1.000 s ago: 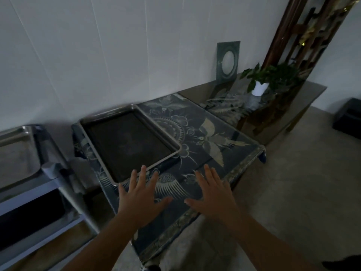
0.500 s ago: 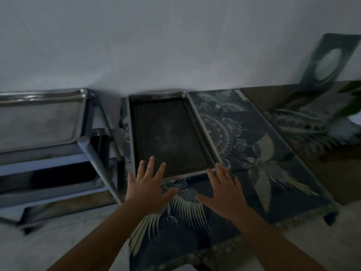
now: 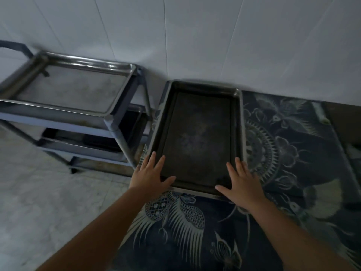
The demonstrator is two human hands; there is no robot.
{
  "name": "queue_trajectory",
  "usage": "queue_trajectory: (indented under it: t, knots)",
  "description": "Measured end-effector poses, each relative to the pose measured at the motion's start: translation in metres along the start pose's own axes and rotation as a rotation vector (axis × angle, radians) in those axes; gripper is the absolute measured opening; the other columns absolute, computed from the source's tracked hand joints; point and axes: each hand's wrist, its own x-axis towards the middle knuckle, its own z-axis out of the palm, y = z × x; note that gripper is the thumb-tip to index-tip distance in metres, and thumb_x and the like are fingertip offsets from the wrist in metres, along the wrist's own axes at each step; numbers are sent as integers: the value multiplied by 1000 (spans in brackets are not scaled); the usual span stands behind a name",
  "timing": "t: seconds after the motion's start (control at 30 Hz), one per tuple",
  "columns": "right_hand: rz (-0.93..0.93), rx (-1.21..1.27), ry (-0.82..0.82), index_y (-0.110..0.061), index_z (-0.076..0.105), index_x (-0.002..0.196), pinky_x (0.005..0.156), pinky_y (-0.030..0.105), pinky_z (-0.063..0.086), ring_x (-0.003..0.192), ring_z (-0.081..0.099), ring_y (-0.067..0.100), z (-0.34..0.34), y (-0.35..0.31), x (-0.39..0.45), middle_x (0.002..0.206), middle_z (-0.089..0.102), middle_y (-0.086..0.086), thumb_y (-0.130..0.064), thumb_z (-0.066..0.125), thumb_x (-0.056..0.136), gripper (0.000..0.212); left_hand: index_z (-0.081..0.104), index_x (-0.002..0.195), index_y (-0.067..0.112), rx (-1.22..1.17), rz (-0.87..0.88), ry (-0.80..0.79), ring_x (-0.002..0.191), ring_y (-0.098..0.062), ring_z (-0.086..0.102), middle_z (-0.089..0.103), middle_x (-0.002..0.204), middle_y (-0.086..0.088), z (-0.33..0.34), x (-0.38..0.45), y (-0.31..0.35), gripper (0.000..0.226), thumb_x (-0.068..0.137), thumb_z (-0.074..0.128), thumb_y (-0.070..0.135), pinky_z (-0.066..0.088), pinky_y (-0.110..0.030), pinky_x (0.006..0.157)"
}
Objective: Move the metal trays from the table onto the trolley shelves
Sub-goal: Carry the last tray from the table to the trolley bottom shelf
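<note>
A dark metal tray lies on the patterned table, its long side running away from me, near the table's left edge. My left hand lies flat over the tray's near left corner, fingers straight and thumb along the near rim. My right hand lies flat over the near right corner in the same way. To the left stands the metal trolley. A shiny tray sits on its top shelf, and a dark tray shows on the shelf below.
A white panelled wall runs behind table and trolley. Pale tiled floor lies in front of the trolley. A narrow gap separates the trolley's right posts from the table's left edge.
Both hands have moved forward from the tablecloth onto the tray's near corners. The view has swung left and down, bringing the trolley further in.
</note>
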Motion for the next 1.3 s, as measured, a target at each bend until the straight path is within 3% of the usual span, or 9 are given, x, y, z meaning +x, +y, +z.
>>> queue_trajectory:
  t: [0.17,0.33,0.47,0.63,0.77,0.87,0.93,1.13,1.3]
  knots:
    - [278,438,160,-13,20,155,116,46,28,146,26,32,11,20,37,162,22,13,-67,45,90,88,6,160,21,-80,-91,-34,154,-28,4,2,170,-3,2,44,-9,89,93,41,68,19,-48,121]
    - [487,893,234,-8,50,131,95,46,49,113,57,33,20,25,60,123,58,12,-49,48,96,54,28,152,8,-436,-222,108,139,-35,40,30,158,-15,11,79,-14,70,97,59,39,42,-48,107]
    - [623,1035,212,-8,59,104,82,43,48,89,59,32,25,27,70,89,59,6,-49,32,102,49,52,121,8,-624,-414,192,103,-40,62,62,106,-17,19,97,-23,35,100,54,35,46,-39,76]
    - [686,1088,198,-3,64,104,79,34,33,84,51,26,29,33,79,78,49,0,-45,31,104,53,63,96,13,-787,-554,159,91,-35,62,62,84,-10,28,107,-34,44,104,35,46,42,-37,73]
    - [699,1177,193,-5,65,102,77,36,39,69,45,14,31,34,82,77,48,-5,-48,34,102,53,68,110,8,-874,-549,78,92,-32,64,69,98,-16,25,110,-42,53,103,37,51,50,-43,84]
    - [690,1354,126,-24,67,85,81,37,50,82,59,18,26,36,78,93,64,3,-50,40,100,40,69,114,7,-904,-555,44,98,-37,65,69,104,-20,18,111,-41,56,102,39,52,52,-47,90]
    - [703,1431,91,-26,69,90,91,44,52,95,64,27,21,39,72,102,69,7,-51,45,98,36,71,110,10,-924,-567,50,97,-35,66,70,103,-18,13,104,-37,51,101,42,51,53,-49,93]
    - [685,1399,113,-12,70,112,97,49,51,99,65,30,13,46,27,106,69,10,-51,47,97,47,70,91,11,-1037,-560,49,82,-29,65,69,87,-14,8,58,-33,45,99,48,50,55,-51,86]
    - [653,1329,141,-13,69,113,97,48,49,99,62,30,14,39,-12,108,67,11,-46,43,100,44,75,86,13,-1124,-532,56,64,-25,65,71,71,-10,4,-7,-33,54,93,53,62,54,-38,59]
